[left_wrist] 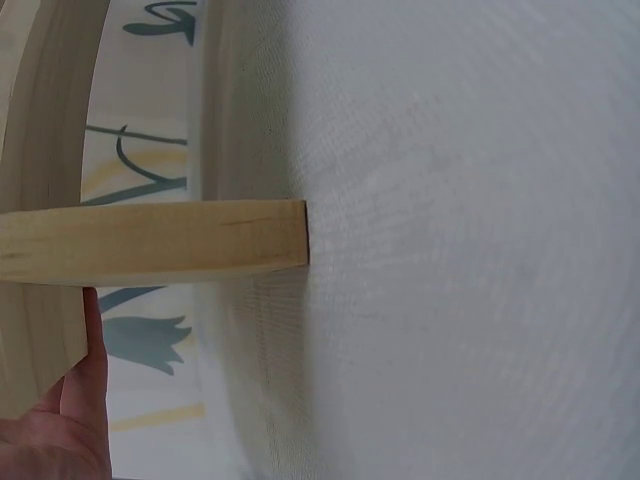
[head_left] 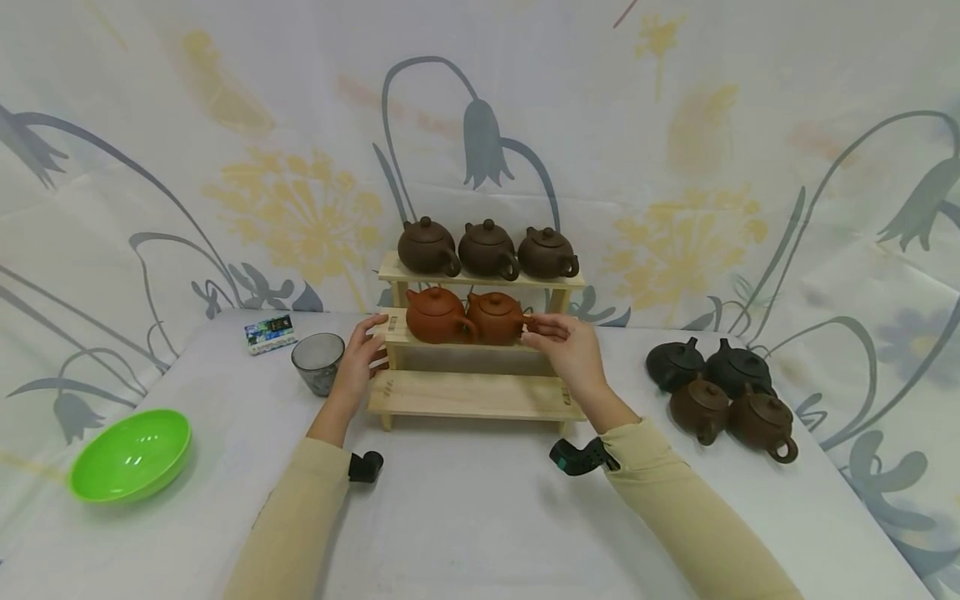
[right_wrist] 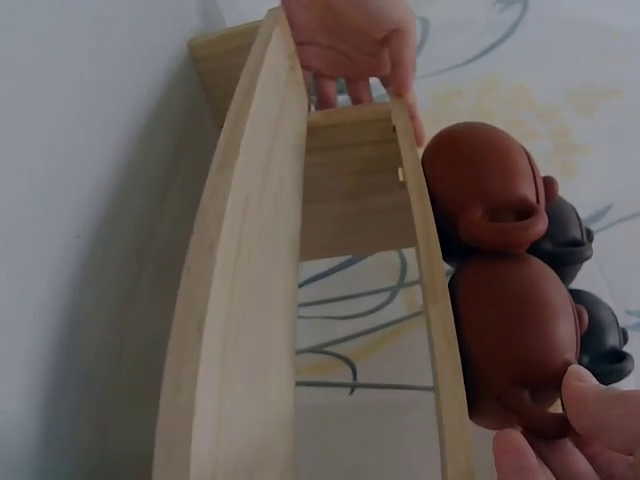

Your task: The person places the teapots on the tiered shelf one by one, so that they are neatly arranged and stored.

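Observation:
My right hand [head_left: 573, 350] pinches the handle of a reddish-brown teapot [head_left: 495, 318] on the middle shelf of a stepped wooden stand [head_left: 472, 393]. In the right wrist view, the thumb and fingers [right_wrist: 600, 405] meet at that handle. Against its left side sits another reddish-brown teapot [head_left: 435, 315]. My left hand [head_left: 358, 367] holds the left end of the stand at middle-shelf height; the right wrist view shows its fingers around the end piece. Three dark brown teapots, one at the right end [head_left: 547, 252], stand in a row on the top shelf.
On the right of the table are two black teapots [head_left: 738, 367] and two brown teapots [head_left: 761, 422], close together. To the left stand a grey glass cup [head_left: 318, 362], a small printed box [head_left: 270, 334] and a green bowl [head_left: 131, 458]. A flowered cloth [head_left: 585, 108] hangs behind.

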`<state>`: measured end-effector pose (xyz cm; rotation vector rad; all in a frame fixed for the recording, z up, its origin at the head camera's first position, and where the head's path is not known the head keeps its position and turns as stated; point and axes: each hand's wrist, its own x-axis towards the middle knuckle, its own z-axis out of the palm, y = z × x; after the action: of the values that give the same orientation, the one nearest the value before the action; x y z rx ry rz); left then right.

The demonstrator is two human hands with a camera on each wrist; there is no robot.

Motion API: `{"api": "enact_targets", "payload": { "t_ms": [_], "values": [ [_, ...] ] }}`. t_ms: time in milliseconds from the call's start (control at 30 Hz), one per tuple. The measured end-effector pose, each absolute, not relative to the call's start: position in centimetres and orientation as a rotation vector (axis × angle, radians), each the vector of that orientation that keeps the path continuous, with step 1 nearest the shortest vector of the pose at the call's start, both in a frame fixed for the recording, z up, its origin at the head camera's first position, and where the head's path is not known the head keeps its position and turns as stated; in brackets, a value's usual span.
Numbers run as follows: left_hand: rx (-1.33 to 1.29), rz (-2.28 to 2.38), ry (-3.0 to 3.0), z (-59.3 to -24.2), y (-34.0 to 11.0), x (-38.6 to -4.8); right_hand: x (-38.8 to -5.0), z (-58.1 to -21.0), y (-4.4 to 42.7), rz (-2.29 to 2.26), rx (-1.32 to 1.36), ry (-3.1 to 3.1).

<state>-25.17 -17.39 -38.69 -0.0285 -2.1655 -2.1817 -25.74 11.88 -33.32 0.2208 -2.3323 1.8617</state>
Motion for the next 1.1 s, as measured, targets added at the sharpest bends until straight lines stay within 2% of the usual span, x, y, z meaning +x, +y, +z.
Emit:
{"api": "enact_targets", "payload": {
  "t_ms": [300,1100],
  "values": [
    [-0.031,-2.183,-2.156,-38.6,-17.4,-25.2,-23.8,-33.3,14.0,1.925,0.262,-2.232],
    [-0.05,-2.201,-2.144,-38.3,-17.1,-24.8,-19.8,-35.5,21.9,1.837,0.103,-2.16]
  ]
}}
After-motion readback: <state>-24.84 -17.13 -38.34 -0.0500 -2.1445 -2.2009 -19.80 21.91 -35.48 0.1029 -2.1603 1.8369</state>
